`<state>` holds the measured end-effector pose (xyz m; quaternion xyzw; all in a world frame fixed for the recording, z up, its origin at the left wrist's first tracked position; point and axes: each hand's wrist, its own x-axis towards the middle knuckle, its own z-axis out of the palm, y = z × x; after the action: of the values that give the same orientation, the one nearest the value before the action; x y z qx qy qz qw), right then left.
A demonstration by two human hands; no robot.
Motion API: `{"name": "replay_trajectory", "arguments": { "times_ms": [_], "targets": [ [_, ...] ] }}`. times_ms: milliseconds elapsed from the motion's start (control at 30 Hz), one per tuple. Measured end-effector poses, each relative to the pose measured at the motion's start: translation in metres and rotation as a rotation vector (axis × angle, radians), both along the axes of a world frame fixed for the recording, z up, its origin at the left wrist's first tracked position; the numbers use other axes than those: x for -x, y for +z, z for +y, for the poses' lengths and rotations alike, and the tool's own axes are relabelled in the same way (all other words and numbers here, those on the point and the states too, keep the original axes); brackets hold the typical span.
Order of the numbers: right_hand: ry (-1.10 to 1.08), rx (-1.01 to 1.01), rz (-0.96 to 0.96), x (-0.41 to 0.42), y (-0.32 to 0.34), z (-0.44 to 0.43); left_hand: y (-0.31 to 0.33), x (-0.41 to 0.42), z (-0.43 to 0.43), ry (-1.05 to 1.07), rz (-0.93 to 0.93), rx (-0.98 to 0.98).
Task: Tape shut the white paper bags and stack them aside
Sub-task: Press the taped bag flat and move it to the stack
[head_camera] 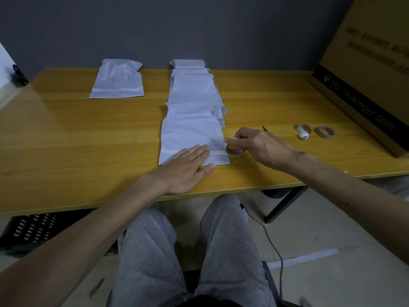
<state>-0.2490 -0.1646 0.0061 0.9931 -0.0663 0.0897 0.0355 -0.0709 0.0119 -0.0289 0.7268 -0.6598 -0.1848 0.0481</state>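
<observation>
In the upper left of the frame one flat white paper bag lies alone on the yellow wooden table, with a pale strip across its near end. It looks sealed and set aside, so I judge that only one bag is finished. Right of it, at upper centre, an overlapping row of white paper bags runs down toward the middle, rumpled along its right edge; these are apparently left to tape. The nearest bag, smooth and flat, lies at centre with a pale strip of tape crossing its near end. The left hand lies flat on that end, fingers straight and close together, pressing the strip down. At the bag's right edge the right hand curls its fingers round a small roll of tape; the strip is not yet cut. Farther right sit a whitish roll and a brown roll, beside a brown cardboard box.
</observation>
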Motion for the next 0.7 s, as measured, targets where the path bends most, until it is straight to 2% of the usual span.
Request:
{"name": "replay_trajectory", "arguments": {
  "times_ms": [567, 700],
  "targets": [
    [0.114, 0.094, 0.02, -0.015, 0.009, 0.003, 0.002, 0.0, 0.0, -0.007, -0.002, 0.006],
    [0.092, 0.075, 0.036, -0.015, 0.006, 0.006, 0.003, 0.002, -0.002, 0.018, -0.011, 0.062]
  ]
}}
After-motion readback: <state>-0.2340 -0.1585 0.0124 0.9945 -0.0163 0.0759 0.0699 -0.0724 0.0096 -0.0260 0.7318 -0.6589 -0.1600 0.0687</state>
